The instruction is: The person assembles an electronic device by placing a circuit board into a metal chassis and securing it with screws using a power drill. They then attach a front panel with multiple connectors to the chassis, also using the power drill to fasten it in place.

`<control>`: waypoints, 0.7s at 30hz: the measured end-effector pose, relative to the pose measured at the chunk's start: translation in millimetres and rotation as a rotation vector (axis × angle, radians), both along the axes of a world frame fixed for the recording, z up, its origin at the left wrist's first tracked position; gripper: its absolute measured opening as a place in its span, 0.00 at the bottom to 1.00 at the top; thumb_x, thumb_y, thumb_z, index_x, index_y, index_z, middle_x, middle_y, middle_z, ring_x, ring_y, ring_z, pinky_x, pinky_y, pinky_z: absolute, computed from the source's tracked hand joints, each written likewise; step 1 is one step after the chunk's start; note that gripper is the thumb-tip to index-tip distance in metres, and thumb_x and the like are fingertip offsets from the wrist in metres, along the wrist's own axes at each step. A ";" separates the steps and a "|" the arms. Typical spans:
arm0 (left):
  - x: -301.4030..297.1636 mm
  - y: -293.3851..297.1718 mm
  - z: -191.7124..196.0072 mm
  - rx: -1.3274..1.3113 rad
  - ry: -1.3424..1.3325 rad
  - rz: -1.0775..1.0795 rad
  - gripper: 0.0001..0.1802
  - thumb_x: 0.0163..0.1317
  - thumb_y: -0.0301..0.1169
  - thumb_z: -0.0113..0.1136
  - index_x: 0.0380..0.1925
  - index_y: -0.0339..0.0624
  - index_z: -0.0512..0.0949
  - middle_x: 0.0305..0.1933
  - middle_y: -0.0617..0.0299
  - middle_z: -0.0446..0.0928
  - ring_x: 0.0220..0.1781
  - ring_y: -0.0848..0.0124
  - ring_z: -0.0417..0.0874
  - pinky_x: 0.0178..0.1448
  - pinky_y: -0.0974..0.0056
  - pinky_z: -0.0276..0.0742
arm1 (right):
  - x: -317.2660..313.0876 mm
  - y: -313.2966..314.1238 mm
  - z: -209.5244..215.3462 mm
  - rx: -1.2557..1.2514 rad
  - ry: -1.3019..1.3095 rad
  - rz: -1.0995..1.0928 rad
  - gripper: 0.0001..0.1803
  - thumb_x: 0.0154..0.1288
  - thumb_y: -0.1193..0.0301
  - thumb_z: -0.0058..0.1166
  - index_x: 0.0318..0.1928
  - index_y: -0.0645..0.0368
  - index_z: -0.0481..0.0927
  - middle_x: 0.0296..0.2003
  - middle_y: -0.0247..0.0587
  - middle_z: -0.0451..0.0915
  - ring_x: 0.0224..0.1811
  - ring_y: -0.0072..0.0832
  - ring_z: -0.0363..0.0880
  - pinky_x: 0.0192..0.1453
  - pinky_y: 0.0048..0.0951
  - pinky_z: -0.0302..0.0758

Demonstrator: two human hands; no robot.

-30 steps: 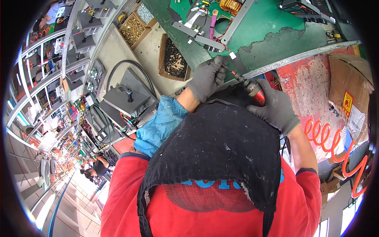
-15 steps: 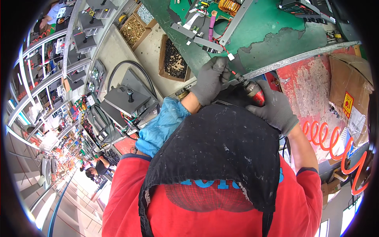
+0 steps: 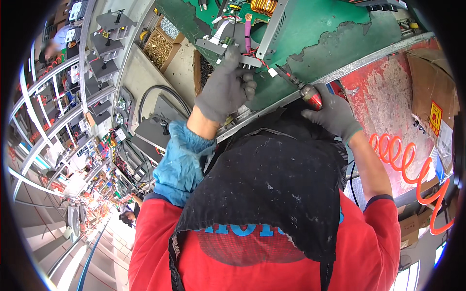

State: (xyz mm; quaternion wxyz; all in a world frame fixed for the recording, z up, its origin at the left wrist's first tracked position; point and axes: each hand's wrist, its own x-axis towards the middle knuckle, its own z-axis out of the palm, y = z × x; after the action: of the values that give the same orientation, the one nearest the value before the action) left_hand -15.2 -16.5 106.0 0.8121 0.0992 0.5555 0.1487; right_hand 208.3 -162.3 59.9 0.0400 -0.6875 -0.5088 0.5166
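My right hand point(image 3: 332, 114), in a grey glove, is wrapped round a red and metal air screwdriver point(image 3: 310, 97). Its dark bit points up and left over the green bench top. My left hand point(image 3: 224, 89), also gloved, reaches up to the edge of a grey metal bracket point(image 3: 211, 46). One finger stretches along the bracket and the others curl in; anything between them is hidden. Beyond it lies a green circuit board point(image 3: 245, 13) with a copper coil point(image 3: 263, 6), a pink sleeved lead point(image 3: 248, 36) and red wires ending in a white plug point(image 3: 273, 72).
Worn green matting point(image 3: 335, 41) covers the bench, bordered by a metal edge point(image 3: 369, 63). Boxes of brass-coloured screws point(image 3: 159, 48) and dark screws point(image 3: 206, 68) stand left. An orange coiled hose point(image 3: 412, 165) hangs at right, near a cardboard box point(image 3: 429, 87).
My left hand has moved up and left, from beside the screwdriver's bit to the metal bracket. The screwdriver stays in my right hand, its bit now over the bench top.
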 end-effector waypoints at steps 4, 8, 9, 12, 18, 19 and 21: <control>8.0 13.1 -8.8 0.018 0.126 -0.136 0.27 0.59 0.52 0.56 0.49 0.42 0.73 0.29 0.65 0.64 0.28 0.74 0.65 0.32 0.72 0.65 | -4.3 5.1 -4.9 -0.034 -0.008 -0.007 0.41 0.49 0.51 0.64 0.60 0.52 0.62 0.43 0.58 0.78 0.47 0.54 0.77 0.48 0.45 0.73; 0.9 -1.0 -19.1 0.069 0.046 -0.080 0.21 0.59 0.46 0.52 0.45 0.45 0.74 0.26 0.67 0.64 0.25 0.74 0.65 0.30 0.71 0.62 | -5.2 7.2 -6.7 -0.043 -0.013 -0.007 0.41 0.49 0.51 0.65 0.60 0.53 0.62 0.42 0.58 0.78 0.46 0.53 0.77 0.48 0.45 0.73; -2.5 -5.7 -22.0 0.094 0.026 -0.052 0.19 0.59 0.45 0.51 0.44 0.45 0.74 0.25 0.68 0.64 0.25 0.74 0.65 0.30 0.71 0.62 | -5.1 7.2 -7.5 -0.038 -0.008 -0.011 0.41 0.49 0.51 0.65 0.60 0.53 0.62 0.42 0.58 0.78 0.46 0.53 0.77 0.48 0.44 0.73; -8.3 -7.9 -27.6 0.101 0.039 -0.035 0.15 0.60 0.43 0.50 0.37 0.44 0.73 0.26 0.64 0.66 0.26 0.72 0.66 0.30 0.69 0.63 | -5.6 8.0 -13.7 -0.040 -0.009 0.002 0.40 0.49 0.51 0.65 0.59 0.53 0.62 0.40 0.58 0.79 0.44 0.53 0.78 0.46 0.44 0.73; -4.0 -4.7 -20.3 0.114 0.021 -0.051 0.14 0.61 0.42 0.51 0.36 0.43 0.73 0.26 0.63 0.67 0.26 0.72 0.66 0.30 0.69 0.63 | -5.4 14.9 -16.1 -0.038 -0.074 0.103 0.39 0.52 0.49 0.61 0.58 0.55 0.61 0.41 0.54 0.79 0.44 0.50 0.79 0.46 0.43 0.74; -3.4 -3.7 -19.0 0.113 0.020 -0.069 0.14 0.61 0.41 0.51 0.36 0.43 0.73 0.26 0.63 0.67 0.26 0.72 0.66 0.30 0.69 0.63 | -4.6 15.5 -17.3 -0.032 -0.097 0.121 0.39 0.52 0.49 0.61 0.58 0.55 0.61 0.41 0.54 0.79 0.44 0.50 0.79 0.46 0.43 0.74; -2.3 -2.1 -17.0 0.083 0.021 -0.052 0.10 0.61 0.40 0.52 0.32 0.46 0.72 0.24 0.66 0.69 0.22 0.75 0.64 0.25 0.70 0.60 | -0.6 18.7 -16.3 0.041 -0.154 0.181 0.39 0.52 0.49 0.61 0.58 0.54 0.61 0.40 0.53 0.79 0.43 0.50 0.79 0.46 0.43 0.74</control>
State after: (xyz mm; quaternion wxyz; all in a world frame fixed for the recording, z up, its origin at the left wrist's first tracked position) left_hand -17.5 -18.5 89.0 0.8050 0.1487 0.5546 0.1494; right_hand 207.8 -143.6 43.6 -0.0319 -0.6755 -0.5807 0.4533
